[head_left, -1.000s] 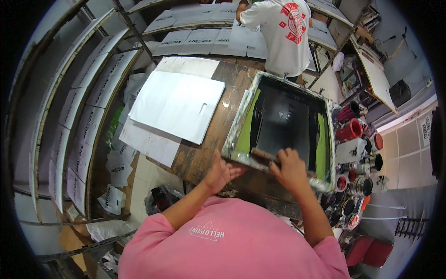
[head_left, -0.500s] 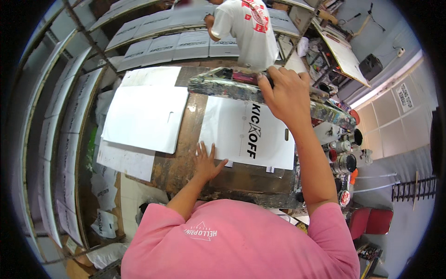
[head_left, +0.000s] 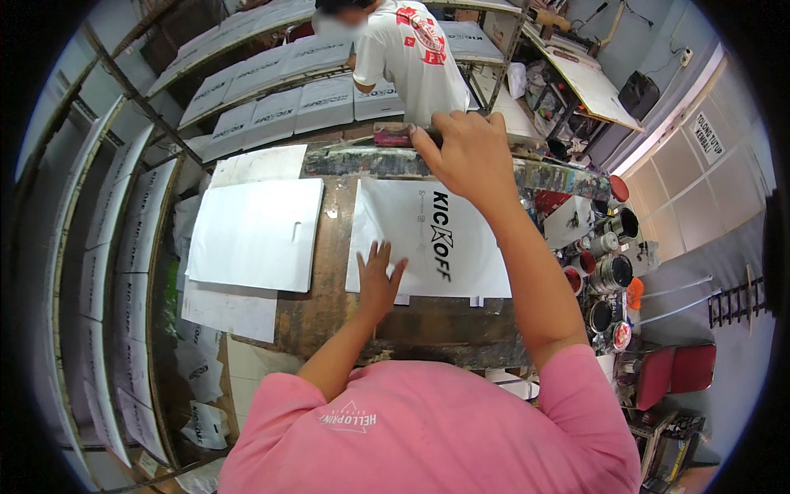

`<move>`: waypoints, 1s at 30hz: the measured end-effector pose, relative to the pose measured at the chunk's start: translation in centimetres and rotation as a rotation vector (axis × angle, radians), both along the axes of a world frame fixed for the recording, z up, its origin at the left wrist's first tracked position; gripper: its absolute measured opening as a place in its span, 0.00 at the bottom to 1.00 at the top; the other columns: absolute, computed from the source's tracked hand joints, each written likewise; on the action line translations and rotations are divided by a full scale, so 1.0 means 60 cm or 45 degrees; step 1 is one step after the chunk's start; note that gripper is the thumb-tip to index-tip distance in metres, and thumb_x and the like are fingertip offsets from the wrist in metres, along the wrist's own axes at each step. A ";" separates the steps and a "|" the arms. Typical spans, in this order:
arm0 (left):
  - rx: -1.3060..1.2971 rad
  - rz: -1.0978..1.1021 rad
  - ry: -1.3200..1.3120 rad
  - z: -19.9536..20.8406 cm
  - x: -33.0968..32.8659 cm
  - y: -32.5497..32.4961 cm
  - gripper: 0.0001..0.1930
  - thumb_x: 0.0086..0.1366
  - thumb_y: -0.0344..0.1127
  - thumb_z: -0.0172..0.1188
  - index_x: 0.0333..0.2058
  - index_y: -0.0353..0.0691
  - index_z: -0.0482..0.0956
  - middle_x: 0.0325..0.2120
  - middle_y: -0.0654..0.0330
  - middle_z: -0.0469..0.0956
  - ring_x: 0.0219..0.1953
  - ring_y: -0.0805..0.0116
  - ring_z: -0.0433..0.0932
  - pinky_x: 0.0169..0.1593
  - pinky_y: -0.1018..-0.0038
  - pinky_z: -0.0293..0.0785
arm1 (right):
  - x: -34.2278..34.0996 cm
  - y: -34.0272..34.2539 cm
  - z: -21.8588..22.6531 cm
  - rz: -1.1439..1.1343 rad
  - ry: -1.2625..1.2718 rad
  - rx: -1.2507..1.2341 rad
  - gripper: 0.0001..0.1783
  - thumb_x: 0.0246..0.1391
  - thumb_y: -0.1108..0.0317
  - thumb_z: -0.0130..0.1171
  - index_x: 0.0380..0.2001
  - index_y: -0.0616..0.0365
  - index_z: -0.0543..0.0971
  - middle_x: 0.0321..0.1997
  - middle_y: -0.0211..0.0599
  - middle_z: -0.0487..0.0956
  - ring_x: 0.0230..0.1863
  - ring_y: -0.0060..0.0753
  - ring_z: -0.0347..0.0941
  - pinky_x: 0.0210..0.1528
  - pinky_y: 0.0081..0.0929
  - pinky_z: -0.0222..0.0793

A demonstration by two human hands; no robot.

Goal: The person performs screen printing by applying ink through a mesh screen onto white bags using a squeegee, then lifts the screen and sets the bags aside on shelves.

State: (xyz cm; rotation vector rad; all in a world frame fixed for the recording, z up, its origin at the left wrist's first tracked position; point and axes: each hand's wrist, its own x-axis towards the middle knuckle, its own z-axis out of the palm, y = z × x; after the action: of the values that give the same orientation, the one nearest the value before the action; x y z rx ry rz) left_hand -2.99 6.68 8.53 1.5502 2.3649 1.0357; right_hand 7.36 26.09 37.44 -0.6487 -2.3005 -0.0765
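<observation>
My right hand (head_left: 465, 156) grips the near edge of a paint-stained printing screen frame (head_left: 354, 160), which is tilted up and away at the far side of the wooden table (head_left: 329, 321). Under the raised frame lies a white bag with black printed lettering (head_left: 428, 239). My left hand (head_left: 378, 276) rests flat on the bag's near left corner, fingers spread. A stack of blank white bags (head_left: 255, 230) lies to the left of it on the table.
A person in a white shirt (head_left: 407, 53) stands beyond the table, facing away. Racks of printed white bags (head_left: 271, 95) run along the left and the back. Several paint cans (head_left: 609, 272) crowd the right side. A red chair (head_left: 675, 370) stands at the lower right.
The frame, flat on the table a second ago, has been swung up and away by my right hand, baring the printed bag. My left hand moved from the frame's edge onto the bag.
</observation>
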 end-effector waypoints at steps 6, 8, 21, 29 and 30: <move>0.340 0.268 -0.277 0.014 -0.053 0.010 0.20 0.70 0.28 0.59 0.60 0.33 0.79 0.65 0.43 0.73 0.70 0.46 0.69 0.73 0.54 0.60 | -0.004 -0.001 -0.003 -0.007 -0.017 0.009 0.25 0.65 0.46 0.57 0.28 0.59 0.82 0.26 0.44 0.80 0.33 0.50 0.78 0.46 0.48 0.63; 0.407 0.368 -0.519 0.001 -0.057 -0.042 0.21 0.69 0.25 0.57 0.60 0.36 0.80 0.65 0.45 0.74 0.69 0.48 0.71 0.70 0.59 0.64 | 0.000 -0.004 -0.001 -0.018 -0.051 -0.001 0.26 0.65 0.44 0.55 0.30 0.58 0.83 0.28 0.43 0.82 0.35 0.48 0.79 0.48 0.47 0.62; 0.214 0.842 -0.026 -0.054 -0.486 -0.317 0.24 0.63 0.30 0.58 0.58 0.39 0.83 0.56 0.50 0.83 0.41 0.64 0.82 0.45 0.70 0.76 | -0.014 0.007 0.036 -0.044 -0.114 -0.106 0.26 0.63 0.45 0.58 0.29 0.61 0.83 0.26 0.45 0.81 0.32 0.48 0.76 0.47 0.45 0.60; -0.516 1.404 0.226 0.015 -0.546 -0.241 0.36 0.72 0.48 0.60 0.72 0.39 0.62 0.69 0.31 0.61 0.70 0.44 0.64 0.70 0.56 0.63 | -0.014 0.009 0.035 -0.015 -0.039 -0.111 0.25 0.62 0.45 0.60 0.29 0.60 0.82 0.27 0.44 0.81 0.33 0.48 0.77 0.47 0.44 0.61; -0.421 1.310 0.273 0.004 -0.541 -0.248 0.39 0.72 0.51 0.60 0.74 0.38 0.59 0.71 0.29 0.57 0.72 0.44 0.62 0.71 0.55 0.61 | -0.020 0.002 0.039 0.022 -0.020 -0.122 0.25 0.62 0.45 0.60 0.31 0.60 0.82 0.27 0.44 0.81 0.33 0.48 0.77 0.48 0.44 0.61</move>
State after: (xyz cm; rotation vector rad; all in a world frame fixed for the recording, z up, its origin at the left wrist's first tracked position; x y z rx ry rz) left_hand -35.46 -8.20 8.80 0.2686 3.3165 0.5039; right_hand 6.13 26.20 39.79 -0.6790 -2.3357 0.0368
